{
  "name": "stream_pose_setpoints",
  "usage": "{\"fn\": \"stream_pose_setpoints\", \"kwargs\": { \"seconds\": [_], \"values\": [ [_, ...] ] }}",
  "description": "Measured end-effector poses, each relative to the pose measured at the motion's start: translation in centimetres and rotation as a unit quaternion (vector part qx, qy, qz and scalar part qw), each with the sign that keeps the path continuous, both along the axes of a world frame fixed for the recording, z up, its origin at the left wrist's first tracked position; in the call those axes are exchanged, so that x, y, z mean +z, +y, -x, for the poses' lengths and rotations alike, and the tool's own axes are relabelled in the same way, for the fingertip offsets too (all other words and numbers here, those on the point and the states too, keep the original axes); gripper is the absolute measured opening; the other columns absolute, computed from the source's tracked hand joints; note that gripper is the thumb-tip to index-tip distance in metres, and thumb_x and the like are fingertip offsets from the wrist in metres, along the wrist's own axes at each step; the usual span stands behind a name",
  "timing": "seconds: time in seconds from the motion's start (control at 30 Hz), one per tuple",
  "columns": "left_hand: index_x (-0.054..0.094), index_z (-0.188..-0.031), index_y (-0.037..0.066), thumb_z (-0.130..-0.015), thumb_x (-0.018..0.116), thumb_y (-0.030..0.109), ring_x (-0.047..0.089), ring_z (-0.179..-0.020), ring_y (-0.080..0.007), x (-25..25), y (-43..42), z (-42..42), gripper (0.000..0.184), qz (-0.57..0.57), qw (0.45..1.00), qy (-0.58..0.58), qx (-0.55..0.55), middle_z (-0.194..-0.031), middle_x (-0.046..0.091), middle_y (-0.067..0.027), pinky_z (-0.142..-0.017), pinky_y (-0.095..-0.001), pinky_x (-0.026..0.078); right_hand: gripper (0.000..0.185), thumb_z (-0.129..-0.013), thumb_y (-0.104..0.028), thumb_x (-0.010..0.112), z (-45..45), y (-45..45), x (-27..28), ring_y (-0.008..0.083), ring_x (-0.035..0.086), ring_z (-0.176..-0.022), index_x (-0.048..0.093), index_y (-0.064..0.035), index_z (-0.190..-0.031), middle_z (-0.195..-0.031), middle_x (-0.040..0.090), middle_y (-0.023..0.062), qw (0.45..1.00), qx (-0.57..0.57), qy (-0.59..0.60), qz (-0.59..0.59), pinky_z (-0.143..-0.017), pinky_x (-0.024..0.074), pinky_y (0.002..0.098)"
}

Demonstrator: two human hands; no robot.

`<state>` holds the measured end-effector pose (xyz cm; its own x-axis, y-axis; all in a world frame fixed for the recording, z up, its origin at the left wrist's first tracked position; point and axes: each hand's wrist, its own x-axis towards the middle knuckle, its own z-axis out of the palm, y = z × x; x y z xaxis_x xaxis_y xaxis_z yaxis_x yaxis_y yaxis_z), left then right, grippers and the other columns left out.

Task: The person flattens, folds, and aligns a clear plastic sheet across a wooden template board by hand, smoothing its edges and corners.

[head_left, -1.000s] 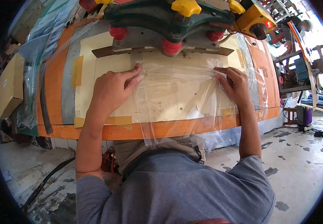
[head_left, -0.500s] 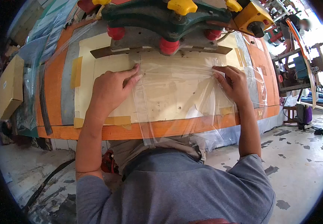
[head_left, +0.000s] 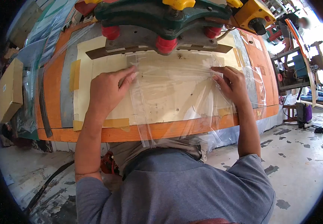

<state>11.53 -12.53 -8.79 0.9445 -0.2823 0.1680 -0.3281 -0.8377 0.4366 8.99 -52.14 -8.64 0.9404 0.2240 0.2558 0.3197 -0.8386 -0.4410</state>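
A clear plastic sheet [head_left: 169, 87] lies wrinkled over the cream board [head_left: 94, 100] and hangs past the table's front edge. My left hand [head_left: 109, 89] pinches the sheet's left side between thumb and index finger. On the right, my right hand [head_left: 231, 82] grips the gathered far side, thumb and fingers closed on the film. Just beyond both hands, a long dark metal bar [head_left: 94, 53] spans the board, mounted below a green machine head [head_left: 139, 15] with red knobs. The sheet's far edge reaches up to this bar; whether it passes beneath is unclear.
The orange table [head_left: 51, 97] curves around the board, which is taped down with yellow tape [head_left: 75, 74]. A yellow control box [head_left: 253, 16] with a black knob sits at upper right. A cardboard box [head_left: 11, 89] stands left. Another person [head_left: 286, 31] is in the right background.
The view has shifted slightly, so the machine appears further left and higher. My left hand and the sheet's left edge lie a little further left; both hands keep their pinch.
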Motion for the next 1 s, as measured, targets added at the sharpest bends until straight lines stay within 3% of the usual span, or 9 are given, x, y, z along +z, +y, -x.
{"fn": "stream_pose_setpoints", "kwargs": {
  "seconds": [0.03, 0.1, 0.23, 0.33, 0.4, 0.63, 0.7, 0.77, 1.0],
  "values": [
    [0.078, -0.127, 0.022, -0.101, 0.069, 0.041, 0.059, -0.054, -0.0231, 0.1, 0.0, -0.1, 0.034, -0.001, 1.0, 0.0, -0.002, -0.065, 0.065, -0.0131, -0.06, -0.0386, 0.049, 0.025, -0.096, -0.025, 0.076, 0.0, 0.0, 0.0, 0.0224, 0.058, -0.059, 0.079, -0.0077, -0.113, -0.079, 0.067, 0.0101, 1.0, -0.002, 0.0, -0.001, -0.061, 0.0485, 0.0373],
    [0.078, -0.125, 0.018, -0.101, 0.066, 0.047, 0.072, -0.067, -0.031, 0.3, -0.1, -0.4, 0.04, -0.023, 0.997, -0.003, 0.076, -0.069, 0.071, -0.0127, -0.065, -0.0412, 0.056, 0.024, -0.098, -0.026, 0.074, 0.0, -0.1, -0.2, 0.0208, 0.058, -0.061, 0.078, -0.0062, -0.111, -0.079, 0.065, 0.0115, 0.997, -0.05, -0.029, -0.048, -0.061, 0.047, 0.0364],
    [0.074, -0.13, 0.015, -0.101, 0.065, 0.048, 0.073, -0.069, -0.0321, 0.4, -0.2, -0.8, 0.045, -0.053, 0.99, 0.042, 0.123, -0.07, 0.072, -0.0128, -0.065, -0.0421, 0.056, 0.023, -0.1, -0.025, 0.072, -1.0, -0.6, -0.9, 0.0195, 0.06, -0.065, 0.076, -0.0033, -0.108, -0.08, 0.062, 0.0118, 0.984, -0.134, -0.073, -0.095, -0.064, 0.0471, 0.035],
    [0.072, -0.134, 0.013, -0.102, 0.063, 0.05, 0.073, -0.071, -0.034, -0.9, 0.2, -0.7, 0.05, -0.045, 0.995, 0.028, 0.089, -0.073, 0.073, -0.0139, -0.067, -0.0434, 0.057, 0.024, -0.099, -0.024, 0.073, -1.2, -0.1, -0.6, 0.0197, 0.06, -0.067, 0.076, -0.0027, -0.109, -0.087, 0.063, 0.0112, 0.986, -0.139, -0.028, -0.086, -0.065, 0.0477, 0.0342],
    [0.071, -0.136, 0.014, -0.099, 0.07, 0.048, 0.067, -0.061, -0.0278, -1.8, 0.4, -1.0, 0.05, -0.024, 0.998, -0.019, 0.05, -0.067, 0.068, -0.0128, -0.065, -0.0405, 0.054, 0.024, -0.098, -0.023, 0.074, -1.2, 0.1, -0.6, 0.0198, 0.06, -0.069, 0.076, -0.0026, -0.11, -0.091, 0.063, 0.011, 0.988, -0.127, -0.017, -0.088, -0.066, 0.048, 0.0343],
    [0.07, -0.138, 0.015, -0.098, 0.072, 0.046, 0.07, -0.063, -0.0312, -1.1, 0.2, -1.0, 0.051, -0.023, 0.999, 0.0, 0.032, -0.069, 0.07, -0.0139, -0.067, -0.0423, 0.056, 0.027, -0.094, -0.019, 0.077, -1.4, -0.3, -0.9, 0.0189, 0.06, -0.077, 0.073, -0.001, -0.114, -0.096, 0.062, 0.0099, 0.989, -0.095, 0.015, -0.11, -0.07, 0.0481, 0.0331],
    [0.07, -0.137, 0.014, -0.101, 0.063, 0.05, 0.074, -0.074, -0.0341, -0.5, -0.1, -0.9, 0.051, -0.063, 0.997, 0.02, 0.028, -0.077, 0.075, -0.0147, -0.071, -0.0441, 0.058, 0.027, -0.094, -0.017, 0.077, -1.5, -0.3, -0.5, 0.0189, 0.06, -0.079, 0.072, -0.0009, -0.115, -0.096, 0.062, 0.0094, 0.99, -0.092, 0.028, -0.106, -0.071, 0.0482, 0.033],
    [0.069, -0.137, 0.014, -0.102, 0.063, 0.05, 0.074, -0.073, -0.0343, -0.7, -0.2, -0.9, 0.051, -0.064, 0.997, 0.018, 0.027, -0.076, 0.075, -0.0147, -0.07, -0.0445, 0.058, 0.027, -0.094, -0.016, 0.076, -1.6, -0.4, -0.5, 0.0188, 0.061, -0.081, 0.071, -0.0008, -0.116, -0.096, 0.062, 0.009, 0.99, -0.09, 0.042, -0.1, -0.072, 0.0482, 0.0329],
    [0.07, -0.137, 0.014, -0.1, 0.07, 0.044, 0.071, -0.064, -0.0329, -1.4, -0.1, -0.9, 0.048, -0.061, 0.997, -0.023, 0.03, -0.068, 0.07, -0.0141, -0.065, -0.0442, 0.055, 0.022, -0.093, -0.006, 0.072, -1.0, -0.1, -0.3, 0.024, 0.067, -0.1, 0.067, -0.0018, -0.114, -0.111, 0.072, 0.0104, 0.993, -0.053, 0.016, -0.104, -0.087, 0.0529, 0.0355]
  ]
}}
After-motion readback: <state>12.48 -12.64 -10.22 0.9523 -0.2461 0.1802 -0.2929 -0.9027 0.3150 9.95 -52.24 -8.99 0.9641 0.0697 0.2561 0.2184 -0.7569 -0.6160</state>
